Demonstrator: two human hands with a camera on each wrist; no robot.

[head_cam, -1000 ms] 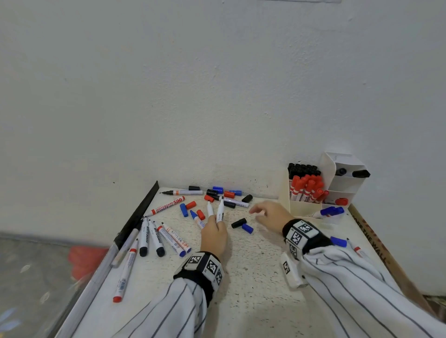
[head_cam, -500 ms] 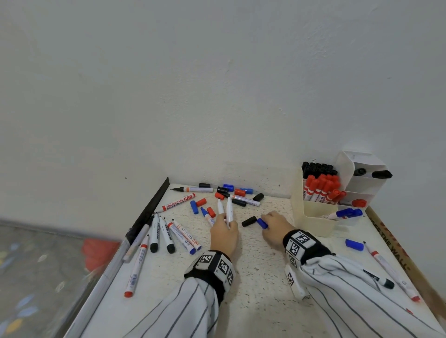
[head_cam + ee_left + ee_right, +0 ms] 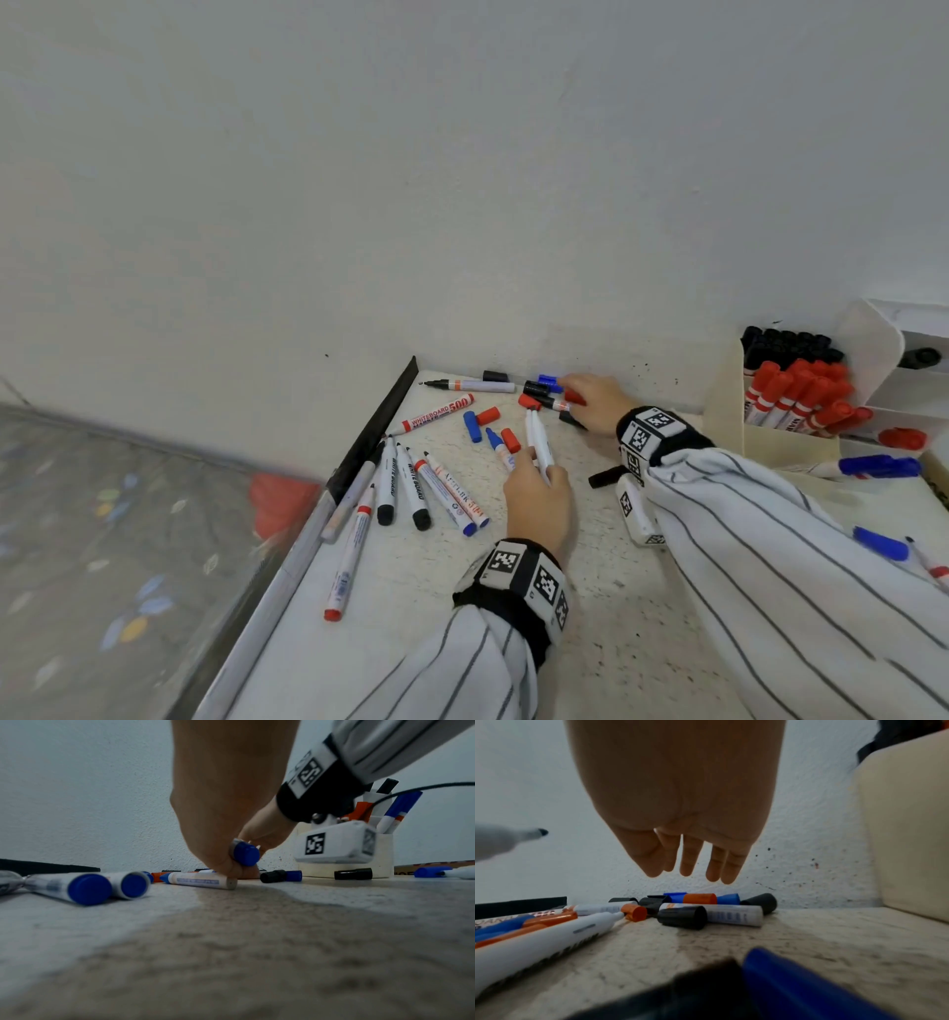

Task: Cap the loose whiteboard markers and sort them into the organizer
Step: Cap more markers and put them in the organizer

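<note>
My left hand [image 3: 539,467] rests on the speckled table and grips two white uncapped markers [image 3: 536,437] that point away from me; the left wrist view shows a blue end plug [image 3: 245,854] in its grip. My right hand [image 3: 577,395] reaches to the wall, fingers [image 3: 691,862] straight and holding nothing, just above a cluster of loose caps: blue [image 3: 677,896], orange [image 3: 700,898] and black [image 3: 759,902]. The cream organizer [image 3: 729,390] stands at the right with red-capped markers [image 3: 801,395] and black-capped ones [image 3: 791,342].
Several markers [image 3: 411,488] lie in a row at the left, by a black strip [image 3: 375,426] along the table's edge. A black cap [image 3: 606,477] lies under my right wrist. A blue cap [image 3: 880,543] lies far right. The wall is close behind the caps.
My right hand has left the blue cap in the middle of the table and moved away to the caps at the wall. The left hand still holds its two markers.
</note>
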